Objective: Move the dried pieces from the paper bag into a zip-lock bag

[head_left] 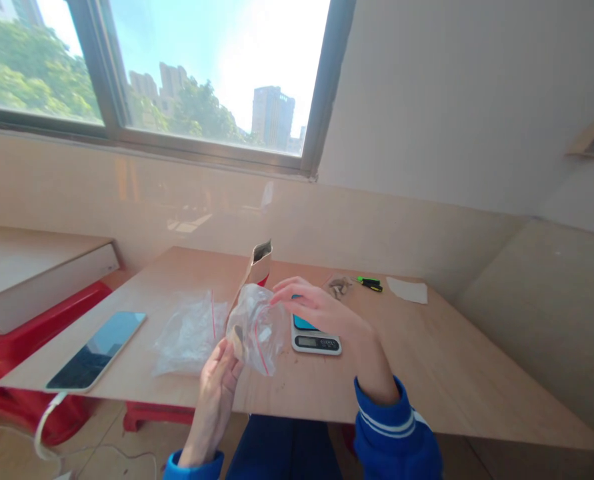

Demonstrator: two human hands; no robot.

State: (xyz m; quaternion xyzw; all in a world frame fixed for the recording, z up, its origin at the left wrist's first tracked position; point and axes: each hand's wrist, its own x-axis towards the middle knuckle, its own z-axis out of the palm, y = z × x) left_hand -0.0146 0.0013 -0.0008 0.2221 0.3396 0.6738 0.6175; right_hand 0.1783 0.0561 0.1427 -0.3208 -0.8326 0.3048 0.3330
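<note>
left hand [218, 387]: curled, gripping clear plastic zip bag [257, 330]; right hand [321, 312]: fingertips at bag's upper edge, grip unclear; white digital scale [317, 343] just beyond.

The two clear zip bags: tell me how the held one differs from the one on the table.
The held zip bag is up between the left hand and right hand, while the flat zip bag lies on the plywood table. The held zip bag bulges, with a tan piece showing inside; the flat zip bag lies low and crumpled. Both are clear plastic with a red stripe.
</note>
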